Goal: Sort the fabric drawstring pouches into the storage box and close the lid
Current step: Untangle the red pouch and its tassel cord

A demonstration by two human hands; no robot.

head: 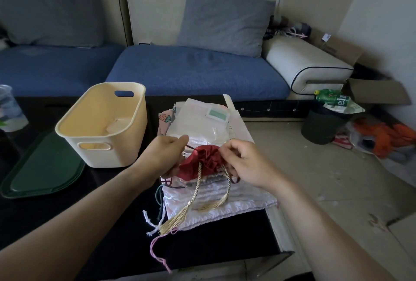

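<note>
Red satin, light, soft and probably slippery: the red pouch (pixel 200 163) sits atop the pouch stack (pixel 213 193) on the desk (pixel 90 224). My left hand (pixel 163 153) and right hand (pixel 242 163) pinch its gathered mouth, the surest hold; the storage box (pixel 101 123) stands just left.

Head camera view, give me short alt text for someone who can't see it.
Both hands, left hand and right hand, pinch a dark red satin drawstring pouch with gold tassel cords above a pile of pale fabric pouches on a black table. A cream plastic storage box stands open at left, beside a dark green lid.
</note>
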